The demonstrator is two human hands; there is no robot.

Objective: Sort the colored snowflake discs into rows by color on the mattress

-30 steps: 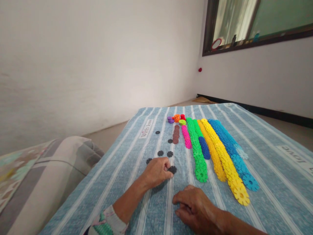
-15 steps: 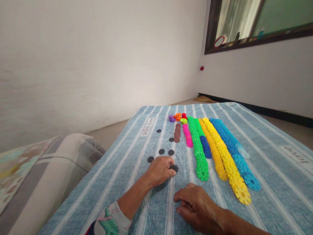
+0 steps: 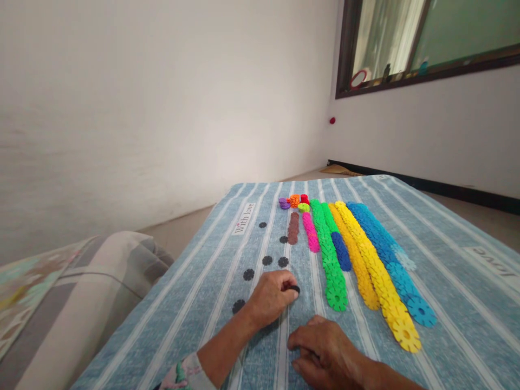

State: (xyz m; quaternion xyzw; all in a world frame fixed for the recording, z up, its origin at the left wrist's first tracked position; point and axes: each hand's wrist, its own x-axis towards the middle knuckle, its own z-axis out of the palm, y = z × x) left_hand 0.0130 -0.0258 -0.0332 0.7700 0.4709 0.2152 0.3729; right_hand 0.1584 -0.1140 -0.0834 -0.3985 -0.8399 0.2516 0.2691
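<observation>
My left hand (image 3: 273, 297) pinches a black notched plastic disc (image 3: 296, 289) between thumb and fingers, the disc tilted nearly edge-on just over the striped cloth. Several loose black discs (image 3: 267, 260) lie flat around and beyond that hand; one near the left forearm (image 3: 239, 306) is partly covered by it. My right hand (image 3: 325, 349) rests low on the cloth, to the right of the left hand. Its fingers are curled in, and whatever may be inside them is hidden.
Overlapping rows of similar discs run along the cloth: brown (image 3: 293, 228), pink (image 3: 311, 233), green (image 3: 336, 287), dark blue (image 3: 341, 252), yellow (image 3: 390, 303) and light blue (image 3: 410, 287). Small purple (image 3: 285, 203), orange (image 3: 294, 201) and red (image 3: 304, 199) piles sit farther back. Folded bedding (image 3: 122, 265) lies left.
The black disc in my left hand has tipped up from lying nearly flat. That hand has shifted slightly right and nearer. My right hand stays almost still.
</observation>
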